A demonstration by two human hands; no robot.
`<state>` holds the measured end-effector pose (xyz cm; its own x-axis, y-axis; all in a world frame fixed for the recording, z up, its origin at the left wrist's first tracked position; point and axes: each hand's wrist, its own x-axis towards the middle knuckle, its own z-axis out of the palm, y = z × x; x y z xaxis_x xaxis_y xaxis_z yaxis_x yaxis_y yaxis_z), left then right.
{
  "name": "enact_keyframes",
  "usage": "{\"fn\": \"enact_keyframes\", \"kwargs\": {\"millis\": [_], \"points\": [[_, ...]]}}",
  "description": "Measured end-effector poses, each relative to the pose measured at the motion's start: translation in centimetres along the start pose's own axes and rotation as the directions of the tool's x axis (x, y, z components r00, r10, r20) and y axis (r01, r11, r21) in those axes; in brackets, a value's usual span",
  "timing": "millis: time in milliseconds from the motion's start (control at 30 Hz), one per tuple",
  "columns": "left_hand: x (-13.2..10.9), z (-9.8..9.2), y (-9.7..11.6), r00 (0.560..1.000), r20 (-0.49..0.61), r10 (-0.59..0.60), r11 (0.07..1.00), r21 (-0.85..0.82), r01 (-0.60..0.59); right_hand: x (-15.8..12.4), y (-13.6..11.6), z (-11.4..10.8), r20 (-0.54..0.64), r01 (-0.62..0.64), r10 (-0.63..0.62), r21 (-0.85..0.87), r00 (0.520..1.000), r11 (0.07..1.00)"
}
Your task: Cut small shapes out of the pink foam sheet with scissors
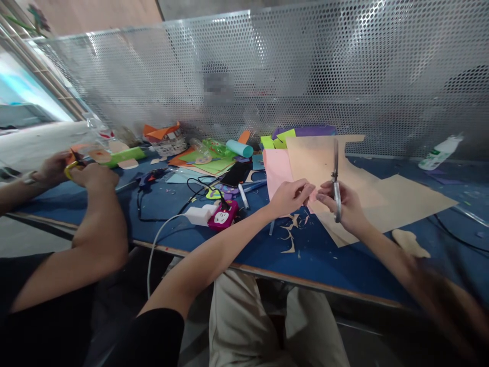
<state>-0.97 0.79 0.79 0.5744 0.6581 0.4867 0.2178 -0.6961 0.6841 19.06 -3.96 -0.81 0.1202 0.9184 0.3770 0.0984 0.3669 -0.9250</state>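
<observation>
Fingers pinched, my left hand [289,199] holds a small piece of pink paper [313,194] above the table. My right hand [347,208] grips a pair of scissors [336,178], blades pointing up and away from me. Its fingertips also touch the pink piece. Behind my hands lie a pink sheet [275,165] and large tan sheets [405,201], overlapping. Tan paper scraps [292,237] are scattered just in front of my left hand.
At left, a co-worker's hands [93,176] hold yellow-handled scissors [71,167]. A magenta power socket [223,215] with cables sits left of my forearm. A glue bottle [441,152] stands tilted at right. A perforated metal panel [244,76] closes off the back.
</observation>
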Motion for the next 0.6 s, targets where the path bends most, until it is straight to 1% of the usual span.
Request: {"fn": "enact_keyframes", "kwargs": {"millis": [67,167,200,267,367,433,467,533,600], "points": [[-0.1,0.0,0.0,0.999,0.039,0.009,1.000,0.021,-0.010,0.0,0.0,0.1,-0.025,-0.015,0.016,0.027,1.000,1.000],[-0.3,0.0,0.1,0.994,0.113,0.006,0.998,0.063,-0.014,0.0,0.1,0.1,-0.009,-0.050,0.051,0.055,0.999,0.997],[-0.3,0.1,0.1,0.992,0.125,0.008,0.997,0.075,-0.018,0.0,0.2,0.1,-0.004,-0.053,0.053,0.055,0.999,0.997],[-0.4,0.2,0.1,0.995,0.103,0.015,0.995,0.099,-0.025,0.1,0.4,0.1,0.000,-0.046,0.046,0.039,0.999,0.998],[-0.3,0.4,-0.2,1.000,-0.027,0.014,0.995,0.104,-0.011,0.3,0.6,-0.1,0.045,-0.049,0.049,-0.009,0.998,0.999],[-0.2,0.4,-0.5,0.992,-0.129,-0.001,0.998,0.061,0.009,0.4,0.6,-0.4,0.126,-0.047,0.056,-0.072,0.991,0.996],[-0.1,0.4,-0.6,0.984,-0.180,-0.012,0.999,0.029,0.017,0.4,0.6,-0.6,0.189,-0.036,0.054,-0.099,0.980,0.994],[0.0,0.4,-0.8,0.960,-0.279,-0.031,0.998,-0.053,0.017,0.4,0.4,-0.9,0.336,-0.001,0.042,-0.123,0.941,0.992],[0.1,0.2,-0.9,0.936,-0.350,-0.045,0.990,-0.144,-0.006,0.3,0.1,-1.2,0.454,0.027,0.038,-0.136,0.890,0.990]]}}
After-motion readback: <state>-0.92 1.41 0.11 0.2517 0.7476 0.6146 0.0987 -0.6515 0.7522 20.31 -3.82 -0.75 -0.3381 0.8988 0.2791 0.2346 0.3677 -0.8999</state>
